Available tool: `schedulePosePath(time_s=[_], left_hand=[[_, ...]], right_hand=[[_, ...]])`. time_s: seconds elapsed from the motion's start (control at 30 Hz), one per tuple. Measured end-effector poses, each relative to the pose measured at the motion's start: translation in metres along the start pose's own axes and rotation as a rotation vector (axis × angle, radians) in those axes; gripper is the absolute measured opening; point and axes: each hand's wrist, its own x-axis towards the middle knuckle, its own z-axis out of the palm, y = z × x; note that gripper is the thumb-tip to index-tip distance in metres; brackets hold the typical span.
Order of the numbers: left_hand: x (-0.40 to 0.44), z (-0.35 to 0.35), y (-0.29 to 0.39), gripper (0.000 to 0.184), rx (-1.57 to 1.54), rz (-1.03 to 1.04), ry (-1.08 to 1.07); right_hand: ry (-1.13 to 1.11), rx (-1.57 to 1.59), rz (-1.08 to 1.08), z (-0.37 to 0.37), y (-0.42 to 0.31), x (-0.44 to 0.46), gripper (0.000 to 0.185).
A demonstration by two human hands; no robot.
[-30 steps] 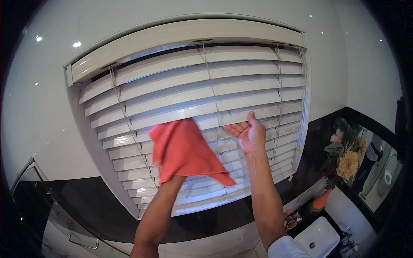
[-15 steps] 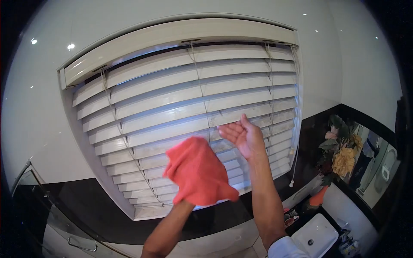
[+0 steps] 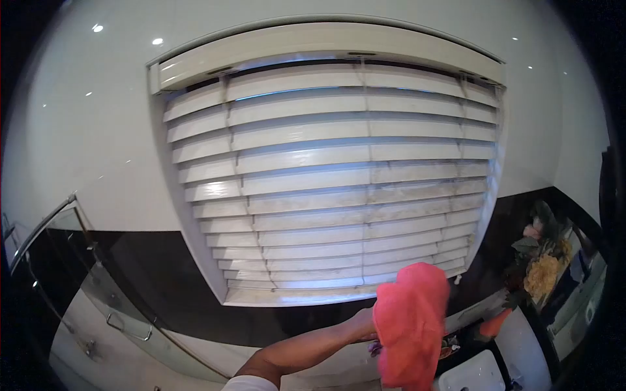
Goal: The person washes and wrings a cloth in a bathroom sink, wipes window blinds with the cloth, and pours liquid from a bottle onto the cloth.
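A red cloth [image 3: 414, 319] hangs over my left hand [image 3: 364, 324], low and right of centre, in front of the blind's bottom right corner. Only the wrist and the back edge of that hand show; its fingers are hidden in the cloth, which it holds. My right hand is out of view. Behind stands a white slatted blind [image 3: 300, 159] in a window recess, its slats tilted, with greyish marks on several slats at the right. No hand visibly touches it.
At the lower left is a glass shower door [image 3: 104, 287] with a metal handle [image 3: 129, 329]. A white basin [image 3: 473, 375] sits at the lower right. Artificial flowers [image 3: 541, 277] stand by a mirror [image 3: 577, 280]. Dark tile runs below the window.
My left hand has carried the cloth from the blind's middle down and to the right. My right hand, earlier raised open before the slats, has left the view. The camera has turned left.
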Motion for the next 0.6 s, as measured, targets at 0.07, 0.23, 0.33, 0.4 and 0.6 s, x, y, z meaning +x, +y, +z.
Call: schedulePosePath(time_s=[0.07,0.23,0.33,0.4,0.6], left_hand=[[-0.005,-0.003,-0.002,0.048,-0.034,-0.006,-0.03],[-0.036,-0.017,-0.007,0.047,-0.047,0.01,-0.173],[-0.078,-0.04,-0.015,0.046,0.109,0.08,-0.584],[-0.082,-0.059,-0.001,0.033,0.219,-0.14,-1.109],[-0.017,-0.118,0.048,0.026,-0.608,-0.155,0.206]], right_hand=[[0.06,-0.007,-0.061,-0.008,-0.002,-0.003,0.025],[0.181,-0.048,-0.243,-0.028,-0.015,0.0,0.028],[0.236,-0.083,-0.382,-0.042,-0.03,0.006,0.03],[0.269,-0.122,-0.486,-0.05,-0.044,0.01,0.032],[0.295,-0.229,-0.686,-0.045,-0.075,0.029,0.038]])
